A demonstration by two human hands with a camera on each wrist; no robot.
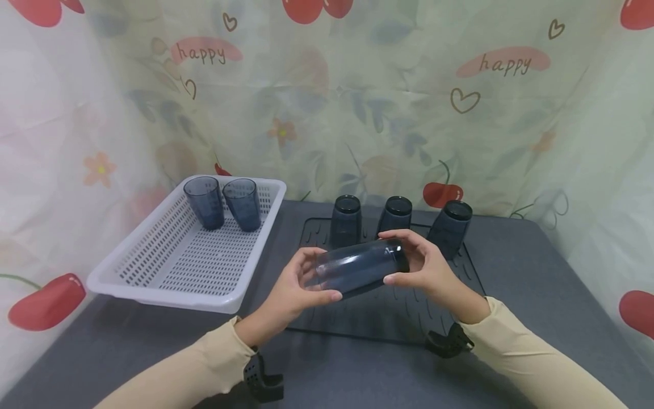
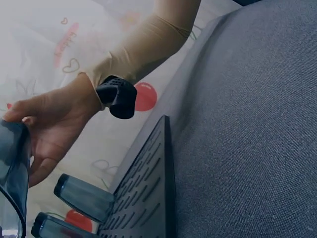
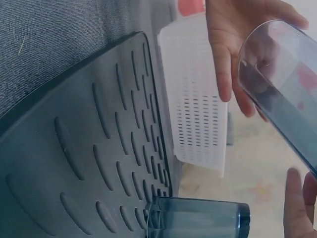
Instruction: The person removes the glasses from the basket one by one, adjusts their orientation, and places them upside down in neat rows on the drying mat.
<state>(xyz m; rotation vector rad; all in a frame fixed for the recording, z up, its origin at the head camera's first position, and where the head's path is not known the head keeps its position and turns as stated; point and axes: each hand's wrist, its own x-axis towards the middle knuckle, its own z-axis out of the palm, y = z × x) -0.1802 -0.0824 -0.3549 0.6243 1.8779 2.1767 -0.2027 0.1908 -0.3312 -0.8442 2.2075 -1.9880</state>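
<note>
Past my sleeves [image 1: 196,360], glass [image 1: 360,267] held sideways above the mat [image 1: 357,322]: left hand [image 1: 288,289] curls its fingers round the rim, right hand [image 1: 429,270] pinches the base, likely for balance. Three glasses [image 1: 346,227] behind stand rim-down, presumably for stability.

Downward head view, closer tilted wrist views, mat [image 3: 81,129] in all three

Pale, floral sheeting [image 1: 327,62] hung left, right and far, printed with red cherries [image 1: 47,304]. Below stretched a grey, cloth-covered table [image 1: 352,375].
</note>
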